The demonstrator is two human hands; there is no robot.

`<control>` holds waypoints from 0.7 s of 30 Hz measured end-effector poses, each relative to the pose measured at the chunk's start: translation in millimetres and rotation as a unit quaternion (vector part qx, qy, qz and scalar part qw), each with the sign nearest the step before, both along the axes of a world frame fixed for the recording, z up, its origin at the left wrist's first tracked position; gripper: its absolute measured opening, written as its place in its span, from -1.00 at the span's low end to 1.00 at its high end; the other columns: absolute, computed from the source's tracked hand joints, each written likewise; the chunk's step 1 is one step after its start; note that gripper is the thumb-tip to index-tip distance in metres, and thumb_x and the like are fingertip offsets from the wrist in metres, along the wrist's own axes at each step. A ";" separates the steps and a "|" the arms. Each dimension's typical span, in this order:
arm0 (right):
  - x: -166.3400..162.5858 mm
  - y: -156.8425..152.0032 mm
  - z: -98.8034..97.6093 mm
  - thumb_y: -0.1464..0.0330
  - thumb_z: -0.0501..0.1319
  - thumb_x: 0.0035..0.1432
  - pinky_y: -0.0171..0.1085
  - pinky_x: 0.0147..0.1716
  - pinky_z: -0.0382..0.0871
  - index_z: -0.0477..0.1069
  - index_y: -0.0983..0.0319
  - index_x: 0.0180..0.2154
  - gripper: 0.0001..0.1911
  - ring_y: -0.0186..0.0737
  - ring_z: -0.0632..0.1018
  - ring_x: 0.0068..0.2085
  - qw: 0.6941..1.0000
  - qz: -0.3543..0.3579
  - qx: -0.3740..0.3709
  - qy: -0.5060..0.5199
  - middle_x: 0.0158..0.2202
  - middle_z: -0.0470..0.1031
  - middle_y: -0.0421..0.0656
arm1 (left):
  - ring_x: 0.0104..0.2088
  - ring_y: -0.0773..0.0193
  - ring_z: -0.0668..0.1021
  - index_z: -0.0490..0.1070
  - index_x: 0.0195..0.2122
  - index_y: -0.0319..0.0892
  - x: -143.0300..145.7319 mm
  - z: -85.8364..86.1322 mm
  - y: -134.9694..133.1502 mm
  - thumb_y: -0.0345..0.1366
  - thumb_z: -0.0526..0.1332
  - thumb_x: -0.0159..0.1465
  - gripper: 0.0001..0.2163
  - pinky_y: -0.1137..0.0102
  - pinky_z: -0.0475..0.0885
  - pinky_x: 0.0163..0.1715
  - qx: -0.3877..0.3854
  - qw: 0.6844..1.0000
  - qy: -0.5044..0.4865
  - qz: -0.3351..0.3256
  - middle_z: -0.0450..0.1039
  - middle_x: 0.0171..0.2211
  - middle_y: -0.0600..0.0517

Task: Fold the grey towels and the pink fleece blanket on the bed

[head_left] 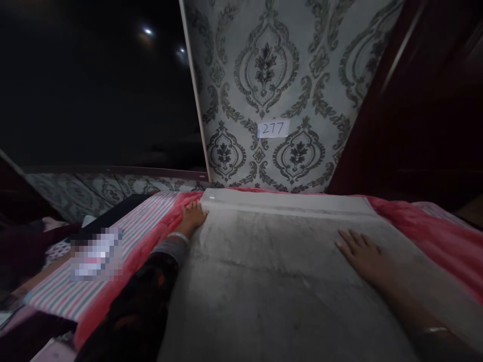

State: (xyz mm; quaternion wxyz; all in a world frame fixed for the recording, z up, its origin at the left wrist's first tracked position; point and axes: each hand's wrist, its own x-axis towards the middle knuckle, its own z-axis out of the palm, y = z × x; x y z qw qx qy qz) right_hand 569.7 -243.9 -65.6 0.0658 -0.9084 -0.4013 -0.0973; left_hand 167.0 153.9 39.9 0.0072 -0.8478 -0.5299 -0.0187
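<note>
A wide grey cloth (271,291) with a paler band across its far end lies spread in front of me, with faint creases across it. My left hand (193,219) rests at the cloth's far left edge, fingers stretched out and a bangle at the wrist. On the right part of the cloth, my right hand (360,251) lies flat with its fingers apart. Beneath the cloth, a red blanket (422,229) shows along both sides. A striped sheet (151,218) lies under the blanket at the left.
A patterned wall (264,75) with a paper label reading 277 (273,128) rises behind the cloth. A large dark screen (98,90) hangs at the left. A pixelated patch covers something on the striped sheet. Dark red panelling (418,110) stands at the right.
</note>
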 end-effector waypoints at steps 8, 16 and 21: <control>-18.4 -2.0 26.3 0.01 -0.23 0.39 0.22 0.26 0.15 0.13 0.11 0.41 -0.30 0.17 0.17 0.38 0.999 -0.016 -0.029 0.017 0.43 0.09 -0.07 | 0.46 -0.07 0.02 0.06 0.44 -0.10 -45.3 -5.8 -88.6 -0.03 -0.06 0.47 -0.44 -0.05 -0.09 0.39 -0.043 0.987 0.034 -0.148 -0.08 0.48 -0.10; -29.0 -2.1 38.9 0.08 -0.14 0.44 0.23 0.27 0.14 0.14 0.10 0.40 -0.39 0.15 0.17 0.39 0.999 -0.023 -0.029 0.031 0.43 0.09 -0.05 | 0.45 -0.03 0.07 0.04 0.45 -0.18 -137.7 -20.2 -98.7 -0.15 -0.07 0.46 -0.44 -0.02 0.02 0.40 -0.001 0.998 0.044 -0.053 -0.01 0.46 -0.15; -31.7 -3.7 53.4 0.11 -0.14 0.45 0.24 0.31 0.09 0.12 0.12 0.41 -0.40 0.14 0.14 0.41 0.994 -0.021 -0.050 0.090 0.44 0.05 -0.05 | 0.43 -0.03 0.15 0.12 0.42 -0.20 -158.0 -15.3 -106.4 -0.19 -0.06 0.44 -0.46 0.01 0.13 0.36 0.000 0.999 0.038 -0.038 0.11 0.42 -0.14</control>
